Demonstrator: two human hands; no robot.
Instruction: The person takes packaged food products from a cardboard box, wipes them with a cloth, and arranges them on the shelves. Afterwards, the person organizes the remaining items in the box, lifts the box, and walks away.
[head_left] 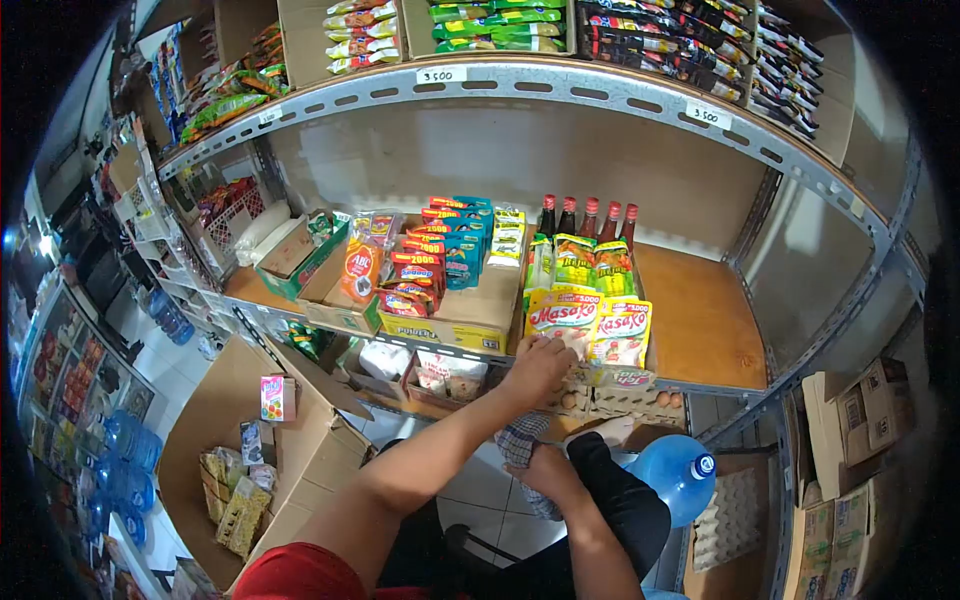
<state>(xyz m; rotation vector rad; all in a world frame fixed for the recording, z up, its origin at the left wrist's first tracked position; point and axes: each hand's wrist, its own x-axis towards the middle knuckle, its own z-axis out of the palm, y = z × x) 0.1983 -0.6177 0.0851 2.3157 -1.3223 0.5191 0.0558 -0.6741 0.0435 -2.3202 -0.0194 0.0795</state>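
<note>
My left hand (541,366) reaches to the shelf. Its curled fingers are at the lower edge of a Masako seasoning packet (563,312), which leans at the front of an open carton. A second Masako packet (621,335) stands just to the right. Behind them are yellow-green pouches (575,261) and several red-capped bottles (590,218). Lower down, near my knees, my right hand (545,470) is closed around a grey checked cloth (522,438), which hangs out above and below the fist.
Left of the packets, a flat carton (455,334) holds red and teal sachets. Below my left arm stands a big open cardboard box (305,480) with packaged goods inside. A blue water jug (680,478) is beside my right knee. Egg trays (640,402) sit under the shelf.
</note>
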